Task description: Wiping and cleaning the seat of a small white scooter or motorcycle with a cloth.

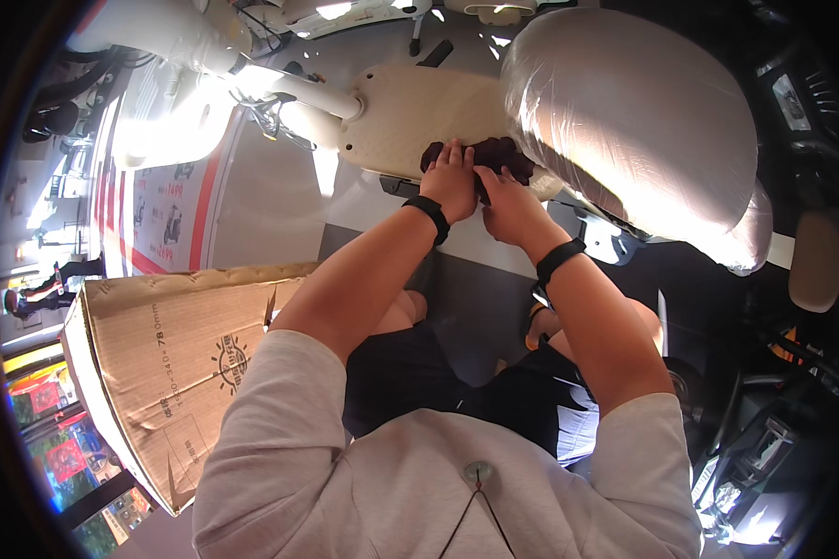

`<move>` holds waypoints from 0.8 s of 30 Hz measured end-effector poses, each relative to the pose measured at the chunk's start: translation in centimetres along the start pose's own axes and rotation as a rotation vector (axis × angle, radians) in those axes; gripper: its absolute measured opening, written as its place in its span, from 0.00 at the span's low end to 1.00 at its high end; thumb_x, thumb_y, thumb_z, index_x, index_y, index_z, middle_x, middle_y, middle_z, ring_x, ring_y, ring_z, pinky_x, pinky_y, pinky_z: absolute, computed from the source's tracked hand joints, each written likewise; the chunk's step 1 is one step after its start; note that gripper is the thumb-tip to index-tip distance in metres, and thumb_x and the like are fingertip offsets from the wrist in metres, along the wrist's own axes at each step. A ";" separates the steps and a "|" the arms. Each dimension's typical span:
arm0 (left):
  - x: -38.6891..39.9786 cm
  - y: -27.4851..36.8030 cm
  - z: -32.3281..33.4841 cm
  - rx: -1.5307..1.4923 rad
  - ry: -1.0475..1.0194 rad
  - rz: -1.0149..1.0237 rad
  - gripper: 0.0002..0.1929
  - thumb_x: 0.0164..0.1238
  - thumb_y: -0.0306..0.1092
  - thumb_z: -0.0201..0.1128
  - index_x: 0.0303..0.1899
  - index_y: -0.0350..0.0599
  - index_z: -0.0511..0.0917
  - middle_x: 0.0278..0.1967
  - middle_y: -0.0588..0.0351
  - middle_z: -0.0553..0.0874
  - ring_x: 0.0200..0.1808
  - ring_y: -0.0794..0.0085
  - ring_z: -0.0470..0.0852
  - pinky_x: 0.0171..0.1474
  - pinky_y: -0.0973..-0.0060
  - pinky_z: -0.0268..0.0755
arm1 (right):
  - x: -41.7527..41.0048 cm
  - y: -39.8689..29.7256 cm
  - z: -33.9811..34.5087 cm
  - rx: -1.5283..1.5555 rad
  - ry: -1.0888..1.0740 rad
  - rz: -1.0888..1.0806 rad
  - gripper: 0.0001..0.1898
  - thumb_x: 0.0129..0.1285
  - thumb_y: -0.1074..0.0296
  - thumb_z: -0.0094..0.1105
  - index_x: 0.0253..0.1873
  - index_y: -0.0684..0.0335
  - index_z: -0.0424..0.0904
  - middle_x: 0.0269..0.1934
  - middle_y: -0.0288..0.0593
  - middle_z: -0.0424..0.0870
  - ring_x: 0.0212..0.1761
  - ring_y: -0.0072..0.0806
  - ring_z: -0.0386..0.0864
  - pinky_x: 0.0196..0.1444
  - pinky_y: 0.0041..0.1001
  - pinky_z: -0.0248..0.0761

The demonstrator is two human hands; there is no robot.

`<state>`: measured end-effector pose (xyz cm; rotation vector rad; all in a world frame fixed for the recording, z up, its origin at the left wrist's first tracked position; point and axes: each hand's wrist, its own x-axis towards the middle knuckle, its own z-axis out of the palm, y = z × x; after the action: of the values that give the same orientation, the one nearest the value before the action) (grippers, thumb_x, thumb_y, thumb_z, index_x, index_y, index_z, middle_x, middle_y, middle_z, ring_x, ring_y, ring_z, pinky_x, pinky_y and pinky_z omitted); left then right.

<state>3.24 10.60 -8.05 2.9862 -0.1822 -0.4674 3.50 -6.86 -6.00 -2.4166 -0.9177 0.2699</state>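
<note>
My left hand lies with its fingers spread over a crumpled dark maroon cloth. Close beside it, my right hand touches the lower edge of the same cloth, thumb and fingers bent around that edge. The cloth rests on the cream footboard of an electric scooter, near its near edge and just left of the seat. That large seat is wrapped in clear plastic. Both wrists wear black bands. Folds of the cloth and the palms are partly hidden by the fingers.
A large printed cardboard box stands at the lower left. The scooter's white steering column rises at upper left, with loose cables near it. Other vehicles' dark parts crowd the right side. A person is far off at left.
</note>
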 end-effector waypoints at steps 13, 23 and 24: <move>0.2 4.9 -0.2 0.054 -0.077 -0.227 0.53 0.73 0.60 0.65 0.82 0.22 0.53 0.78 0.09 0.53 0.80 0.14 0.54 0.79 0.34 0.56 | -2.8 2.0 -1.9 -0.045 -0.003 0.233 0.19 0.66 0.70 0.64 0.61 0.63 0.78 0.62 0.54 0.84 0.62 0.51 0.85 0.59 0.46 0.81; 0.2 6.6 2.0 -0.047 0.041 0.243 0.47 0.70 0.49 0.66 0.78 0.19 0.58 0.77 0.10 0.57 0.80 0.12 0.53 0.82 0.40 0.55 | -3.7 1.4 -3.6 -0.091 0.027 0.339 0.15 0.66 0.69 0.63 0.56 0.64 0.77 0.52 0.55 0.86 0.57 0.56 0.85 0.57 0.49 0.80; 0.1 6.6 2.3 -0.067 0.071 0.303 0.45 0.69 0.44 0.64 0.79 0.21 0.58 0.77 0.11 0.60 0.80 0.13 0.52 0.83 0.40 0.53 | -3.5 1.5 -3.3 -0.103 0.080 0.291 0.16 0.65 0.71 0.62 0.57 0.64 0.77 0.52 0.56 0.86 0.56 0.56 0.85 0.58 0.49 0.80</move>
<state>2.01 3.88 -9.36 2.8343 -0.5888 -0.3249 2.93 -11.43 -4.03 -2.6341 -0.5557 0.2344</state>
